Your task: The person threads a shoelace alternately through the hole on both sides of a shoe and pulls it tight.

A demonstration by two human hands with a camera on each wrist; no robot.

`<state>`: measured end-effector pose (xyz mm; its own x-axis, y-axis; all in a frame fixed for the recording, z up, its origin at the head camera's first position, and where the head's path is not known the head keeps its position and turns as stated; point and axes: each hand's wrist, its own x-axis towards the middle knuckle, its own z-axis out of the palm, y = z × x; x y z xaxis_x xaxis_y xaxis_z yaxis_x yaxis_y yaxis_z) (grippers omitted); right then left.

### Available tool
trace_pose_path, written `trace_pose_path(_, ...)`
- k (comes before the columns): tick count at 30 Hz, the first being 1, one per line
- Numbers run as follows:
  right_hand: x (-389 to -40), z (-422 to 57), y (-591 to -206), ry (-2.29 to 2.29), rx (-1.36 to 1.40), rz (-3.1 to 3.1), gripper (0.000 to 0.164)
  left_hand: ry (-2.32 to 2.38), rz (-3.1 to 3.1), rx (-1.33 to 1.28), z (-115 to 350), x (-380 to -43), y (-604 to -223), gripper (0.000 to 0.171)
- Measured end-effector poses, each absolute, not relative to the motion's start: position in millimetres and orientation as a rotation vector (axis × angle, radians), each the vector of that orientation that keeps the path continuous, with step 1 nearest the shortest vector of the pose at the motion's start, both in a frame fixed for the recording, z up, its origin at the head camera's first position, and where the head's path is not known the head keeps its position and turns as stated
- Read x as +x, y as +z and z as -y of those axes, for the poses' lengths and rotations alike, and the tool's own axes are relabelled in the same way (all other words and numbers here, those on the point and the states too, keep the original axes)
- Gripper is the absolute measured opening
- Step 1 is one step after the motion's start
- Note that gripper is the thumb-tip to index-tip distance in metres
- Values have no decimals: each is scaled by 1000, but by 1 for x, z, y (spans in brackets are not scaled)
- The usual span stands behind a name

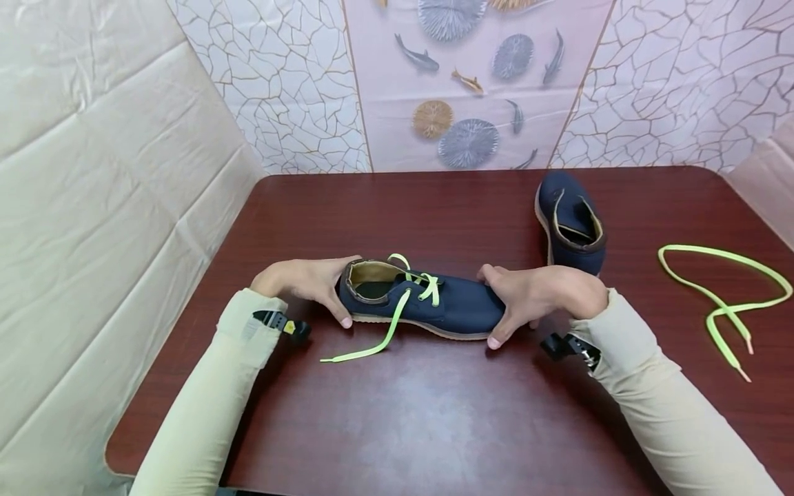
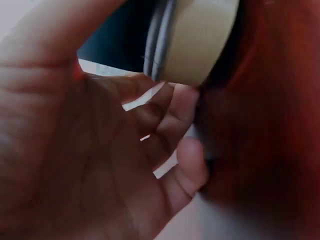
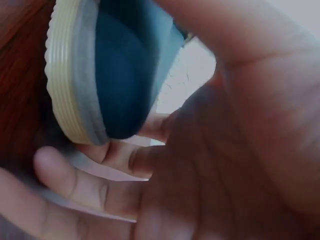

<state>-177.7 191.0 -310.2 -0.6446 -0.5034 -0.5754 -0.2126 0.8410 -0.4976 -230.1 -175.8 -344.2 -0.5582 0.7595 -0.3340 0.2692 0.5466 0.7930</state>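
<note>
A navy shoe (image 1: 459, 303) lies sideways between both hands, heel to the left and toe to the right. Its neon-yellow shoelace (image 1: 430, 289) crosses the lower eyelets, one loose end trailing onto the table in front. My left hand (image 1: 310, 279) grips the heel, thumb on the near side. At the toe, my right hand (image 1: 527, 300) holds the other end, its thumb low by the sole. In the left wrist view the heel's cream sole (image 2: 200, 42) sits between thumb and fingers. The right wrist view shows the rounded toe (image 3: 122, 85) with fingers curving behind it.
A second navy shoe (image 1: 571, 227) stands behind my right hand, with no lace showing in it. A loose neon-yellow shoelace (image 1: 722, 303) lies looped at the right. The dark red table (image 1: 409, 420) meets patterned walls at the back and a pale cloth on the left.
</note>
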Motion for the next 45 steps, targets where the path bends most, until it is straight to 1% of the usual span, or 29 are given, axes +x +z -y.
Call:
trace_pose_path(4,-179,-190,-314,-544,-506,-2259,106,942,-1988,914,171,-239,-343,107)
trace_pose_path(7,-180,-190,-316,-559,-499,-2255,103,939,-2007,948,171,-239,-345,107)
trace_pose_path(9,-181,-191,-316,-564,-505,-2251,101,935,-2083,938,173,-236,-346,102)
trace_pose_path(15,-178,-195,-316,-567,-555,-2274,92,844,-2405,910,178,-225,-356,81)
trace_pose_path(21,-174,-197,-322,-501,-620,-2496,92,783,-2648,931,177,-223,-363,76)
trace_pose_path(26,-172,-202,-335,-483,-704,-2717,87,782,-2730,1009,175,-223,-365,64)
trace_pose_path(30,-179,-212,-336,-560,-712,-2790,89,830,-2777,1034,176,-227,-364,59)
trace_pose_path(39,-216,-212,-331,-855,-573,-2956,82,1179,-2888,784,170,-258,-355,59)
trace_pose_path(45,-245,-203,-335,-1029,-500,-2987,74,1376,-2884,581,162,-280,-354,66)
